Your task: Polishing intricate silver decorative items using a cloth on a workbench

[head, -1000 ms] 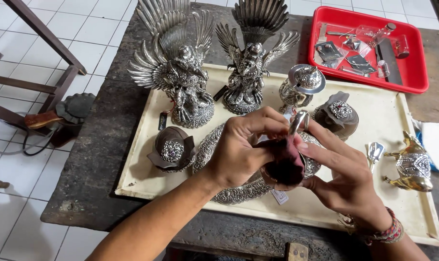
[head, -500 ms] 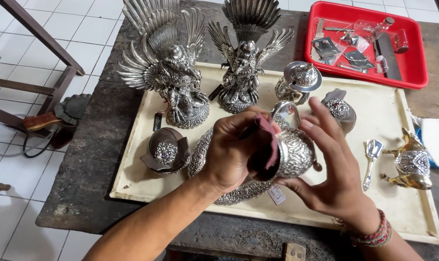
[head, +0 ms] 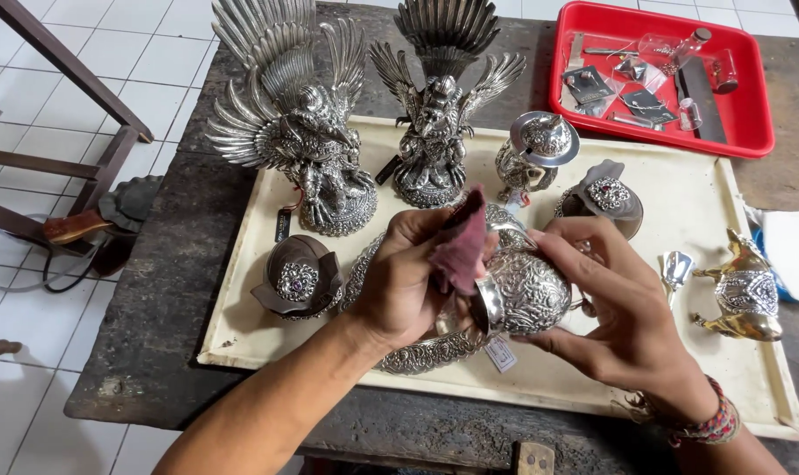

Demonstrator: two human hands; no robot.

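A rounded, embossed silver pot (head: 524,290) is gripped over the cream tray (head: 707,207) by the right hand (head: 624,312) while a dark red cloth (head: 463,246), pinched in the left hand (head: 408,277), is rubbed on it; turning seems needed.

Silver pot (head: 527,290): dense embossed floral scrollwork all over. Cloth (head: 463,251) on it: dull maroon. Two winged statues (head: 298,123), (head: 439,105): dark-toned silver, ribbed feather pattern. Shell-shaped boxes (head: 298,277), (head: 604,193): brown-grey with silver filigree centre, left one has a purple stone. Board (head: 707,202): cream. Tray (head: 751,105): bright red. Table (head: 162,264): dark weathered grey. Bird-shaped piece (head: 741,290): gold with silver chased band. Bracelet (head: 703,427): red, multicoloured beads. Floor tiles (head: 118,53): white.
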